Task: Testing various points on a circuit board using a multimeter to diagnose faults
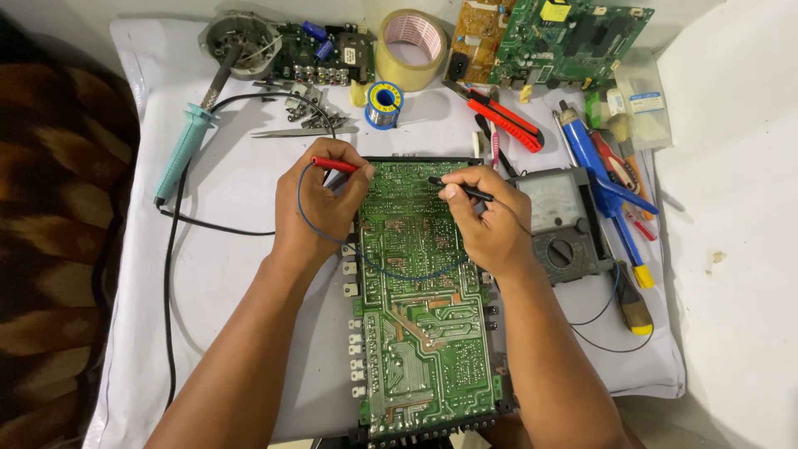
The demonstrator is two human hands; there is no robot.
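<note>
A long green circuit board (420,333) lies solder side up on a white cloth in front of me. My left hand (320,204) grips a red test probe (335,165), its tip resting on the board's upper left corner. My right hand (490,220) pinches a black test probe (461,189) whose tip touches the board near its top middle. A thin blue lead (391,270) curves from the red probe across the board. The analog multimeter (561,224) sits just right of my right hand.
A teal soldering iron (187,141) rests in its stand (241,41) at the back left, its black cord running down the left. Tape roll (410,48), solder spool (383,104), tweezers, red cutters (503,119), blue desoldering pump (594,166), screwdrivers and spare boards (573,37) crowd the back and right.
</note>
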